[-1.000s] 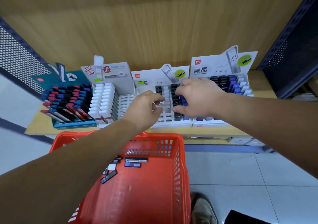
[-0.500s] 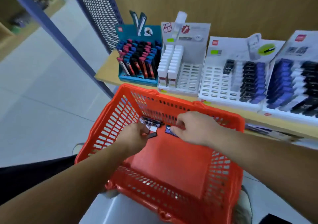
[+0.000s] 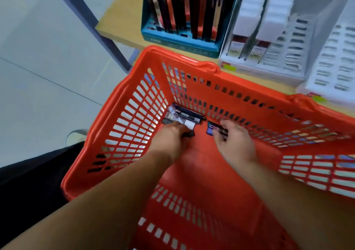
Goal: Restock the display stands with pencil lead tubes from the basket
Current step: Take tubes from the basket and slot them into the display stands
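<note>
Two hands are down inside the orange basket [image 3: 123,119], working its far left corner. Your left hand [image 3: 171,142] has its fingers curled round a small dark tube [image 3: 189,133], held just over the basket floor. Just beyond it, a small heap of lead tubes [image 3: 187,114] lies against the far wall. Your right hand [image 3: 237,144] pinches a blue tube [image 3: 212,129] at its near end, though blur softens the detail.

Recommendation: take each tube by its narrow sides, keep one colour per hand, and lift clear of the basket wall before you turn to the stands. The teal stand [image 3: 180,42] looks full. The white stand [image 3: 269,44] beside it on the shelf [image 3: 117,19] shows open slots, as far as blur allows.

Against the earlier frames: one second ago both hands were up at the slots of a white stand. Half a second ago they had already reached this corner of the basket. Your view has since dropped closer, so only the lower parts of the stands now show.
</note>
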### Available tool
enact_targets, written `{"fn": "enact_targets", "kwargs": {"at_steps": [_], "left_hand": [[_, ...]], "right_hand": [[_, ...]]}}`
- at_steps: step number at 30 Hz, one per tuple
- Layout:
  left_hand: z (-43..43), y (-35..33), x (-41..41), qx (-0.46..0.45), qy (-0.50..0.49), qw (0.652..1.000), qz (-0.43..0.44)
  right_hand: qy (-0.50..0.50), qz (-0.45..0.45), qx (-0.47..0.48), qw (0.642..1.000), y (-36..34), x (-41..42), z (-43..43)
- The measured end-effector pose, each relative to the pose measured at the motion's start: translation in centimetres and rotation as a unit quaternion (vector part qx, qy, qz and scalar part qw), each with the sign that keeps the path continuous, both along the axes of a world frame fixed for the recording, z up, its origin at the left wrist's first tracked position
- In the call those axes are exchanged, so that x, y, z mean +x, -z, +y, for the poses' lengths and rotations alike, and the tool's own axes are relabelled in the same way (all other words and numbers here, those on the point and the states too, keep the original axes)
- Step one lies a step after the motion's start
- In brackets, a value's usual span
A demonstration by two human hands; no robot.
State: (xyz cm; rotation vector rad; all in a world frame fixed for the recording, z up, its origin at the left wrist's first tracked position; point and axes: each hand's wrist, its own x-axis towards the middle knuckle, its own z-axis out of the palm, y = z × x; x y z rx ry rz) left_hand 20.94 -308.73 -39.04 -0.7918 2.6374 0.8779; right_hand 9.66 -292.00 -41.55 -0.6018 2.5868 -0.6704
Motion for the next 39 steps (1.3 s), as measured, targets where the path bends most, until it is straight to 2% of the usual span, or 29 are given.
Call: {"fn": "enact_targets", "kwargs": {"at_steps": [3, 6, 12, 16, 20, 24, 26, 29, 33, 39], "left_hand": [[-0.4, 1.1, 0.0, -0.024, 0.016, 0.999, -0.017], [-0.6, 2.2, 0.1, -0.036, 0.025, 0.998, -0.049], [-1.9, 1.3, 0.5, -0.008, -0.01, 0.991, -0.13], [-3.0, -0.6, 0.6, -0.015, -0.044, 0.994, -0.098], [-3.3, -0.9, 0.1, -0.011, -0.07, 0.996, -0.051], [-3.2, 0.6, -0.8, 0.0, -0.044, 0.996, -0.081], [-3.4, 1.7, -1.0, 0.013, -0.073, 0.993, -0.093], [-3.4, 2.6, -0.1, 0.02, -0.1, 0.994, -0.046], [-3.2, 2.6, 1.1, -0.007, -0.061, 0.998, 0.013], [-3.1, 2.4, 1.5, -0.043, 0.035, 0.998, -0.013]], "right_hand": [[-0.063, 0.066, 0.068, 0.994, 1.3, 0.8, 0.5], [-0.067, 0.09, 0.103, 0.988, 2.1, 1.2, 0.6], [-0.056, 0.01, 0.099, 0.993, 1.4, 1.0, -1.1], [-0.045, -0.067, 0.104, 0.991, 0.7, 0.8, -1.8], [-0.048, -0.074, 0.135, 0.987, 0.4, 0.6, -1.5], [-0.056, -0.087, 0.01, 0.995, -0.7, 0.9, -3.2], [-0.09, -0.093, -0.009, 0.992, -1.3, 0.8, -5.0], [-0.139, -0.092, 0.066, 0.984, -1.5, -0.2, -7.3], [-0.163, -0.043, 0.149, 0.974, -1.5, -0.8, -8.0], [-0.184, 0.018, 0.197, 0.963, -2.1, -0.9, -7.1]]}}
